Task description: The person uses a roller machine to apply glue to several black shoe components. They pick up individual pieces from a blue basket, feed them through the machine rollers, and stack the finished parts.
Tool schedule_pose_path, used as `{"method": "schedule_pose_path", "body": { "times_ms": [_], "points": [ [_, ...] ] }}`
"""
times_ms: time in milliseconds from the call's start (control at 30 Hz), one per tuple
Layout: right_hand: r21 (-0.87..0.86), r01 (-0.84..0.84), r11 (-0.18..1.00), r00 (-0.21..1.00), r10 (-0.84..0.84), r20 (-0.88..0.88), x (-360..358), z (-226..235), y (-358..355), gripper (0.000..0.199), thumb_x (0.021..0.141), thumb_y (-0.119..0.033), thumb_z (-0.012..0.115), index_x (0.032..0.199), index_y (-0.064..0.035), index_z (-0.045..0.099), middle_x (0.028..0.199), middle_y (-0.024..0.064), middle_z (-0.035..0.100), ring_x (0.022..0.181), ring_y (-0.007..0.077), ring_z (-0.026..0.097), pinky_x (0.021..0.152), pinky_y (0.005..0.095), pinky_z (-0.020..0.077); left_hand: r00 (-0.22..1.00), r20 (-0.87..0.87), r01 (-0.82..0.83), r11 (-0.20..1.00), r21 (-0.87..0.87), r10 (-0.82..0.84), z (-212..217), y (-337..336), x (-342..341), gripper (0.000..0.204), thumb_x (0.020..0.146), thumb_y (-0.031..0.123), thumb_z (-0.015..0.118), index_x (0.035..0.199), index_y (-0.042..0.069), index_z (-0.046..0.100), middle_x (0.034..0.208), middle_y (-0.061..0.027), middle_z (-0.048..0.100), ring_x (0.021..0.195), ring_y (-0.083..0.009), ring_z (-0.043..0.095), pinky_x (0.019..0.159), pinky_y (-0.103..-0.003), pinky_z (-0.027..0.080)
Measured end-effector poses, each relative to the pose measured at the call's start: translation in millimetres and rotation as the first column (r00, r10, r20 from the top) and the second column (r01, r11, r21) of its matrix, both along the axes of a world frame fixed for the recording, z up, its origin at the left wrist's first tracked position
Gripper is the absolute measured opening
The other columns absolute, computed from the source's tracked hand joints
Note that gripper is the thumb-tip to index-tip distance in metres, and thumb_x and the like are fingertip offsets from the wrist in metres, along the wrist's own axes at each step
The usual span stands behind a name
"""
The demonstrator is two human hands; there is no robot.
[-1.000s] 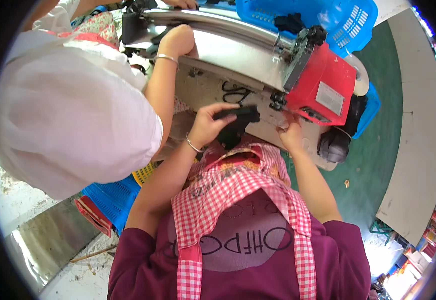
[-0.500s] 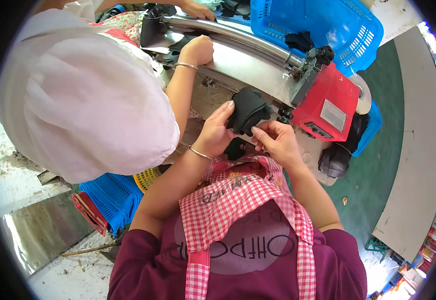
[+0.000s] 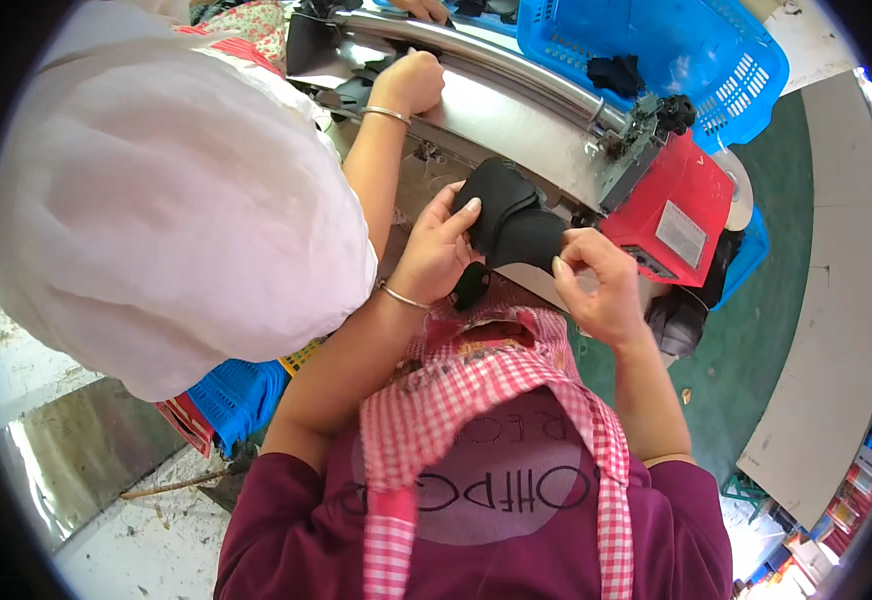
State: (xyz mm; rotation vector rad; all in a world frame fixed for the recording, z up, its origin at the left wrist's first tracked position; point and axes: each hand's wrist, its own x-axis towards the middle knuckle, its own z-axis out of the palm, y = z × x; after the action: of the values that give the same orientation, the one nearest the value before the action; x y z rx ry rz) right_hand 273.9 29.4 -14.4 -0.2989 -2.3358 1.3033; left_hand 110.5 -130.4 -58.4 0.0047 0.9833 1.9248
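A stack of black, soft-looking sheet pieces (image 3: 496,195) sits in my left hand (image 3: 438,245), which is closed on it with the thumb on top. One black piece (image 3: 531,238) sticks out of the stack to the right. Its right edge is pinched between the thumb and fingers of my right hand (image 3: 601,285). Both hands are in front of my checked apron, near the edge of a machine with a metal bed (image 3: 516,125). Another small black piece (image 3: 471,286) shows below my left hand. What exactly the pieces are I cannot tell.
A red machine housing (image 3: 671,210) stands right of the metal roller (image 3: 496,65). Behind it is a blue basket (image 3: 656,50) with black scraps. At the left, close by, a co-worker in a white cap (image 3: 176,200) reaches a hand (image 3: 411,82) to the machine. Blue baskets (image 3: 241,395) stand lower left.
My right hand has moved right and drawn one black piece partly out of the stack. My left hand still holds the stack. The co-worker's hand has shifted slightly in view.
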Motion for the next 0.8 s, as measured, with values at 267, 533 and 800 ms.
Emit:
{"method": "schedule_pose_path", "body": {
  "times_ms": [267, 533, 800],
  "points": [
    [-0.22, -0.461, 0.86, 0.881, 0.474, 0.007, -8, 53, 36, 0.014, 0.079, 0.0, 0.067, 0.077, -0.0002, 0.053, 0.074, 0.0101, 0.057, 0.068, 0.0243, 0.059, 0.065, 0.034, 0.0485, 0.978, 0.075, 0.193, 0.98, 0.036, -0.196, -1, 26, 2, 0.033, 0.108, 0.032, 0.047, 0.131, 0.009, 0.054, 0.116, -0.0074, 0.067, 0.099, -0.0199, 0.07, 0.084, -0.038, 0.06],
    [0.108, -0.149, 0.983, 0.916, 0.096, 0.389, -33, 32, 88, 0.017, 0.087, -0.012, 0.072, 0.089, -0.0003, 0.06, 0.082, 0.0118, 0.059, 0.071, 0.0197, 0.059, 0.065, 0.0336, 0.0478, 0.93, -0.108, 0.341, 0.935, -0.097, -0.351, 18, 56, 0, 0.036, 0.101, 0.01, 0.061, 0.134, 0.004, 0.05, 0.119, -0.005, 0.061, 0.106, -0.0131, 0.063, 0.088, -0.031, 0.057],
    [-0.027, 0.048, 0.998, 0.977, -0.042, 0.209, -93, 8, 72, 0.026, 0.103, -0.032, 0.053, 0.103, -0.0058, 0.053, 0.085, 0.0252, 0.068, 0.081, 0.0458, 0.066, 0.064, 0.0566, 0.05, 0.938, -0.339, 0.03, 0.992, -0.126, -0.072, 23, 83, 5, 0.032, 0.106, 0.025, 0.054, 0.13, 0.005, 0.055, 0.113, -0.0044, 0.064, 0.103, -0.0141, 0.063, 0.095, -0.029, 0.051]
  ]
}}
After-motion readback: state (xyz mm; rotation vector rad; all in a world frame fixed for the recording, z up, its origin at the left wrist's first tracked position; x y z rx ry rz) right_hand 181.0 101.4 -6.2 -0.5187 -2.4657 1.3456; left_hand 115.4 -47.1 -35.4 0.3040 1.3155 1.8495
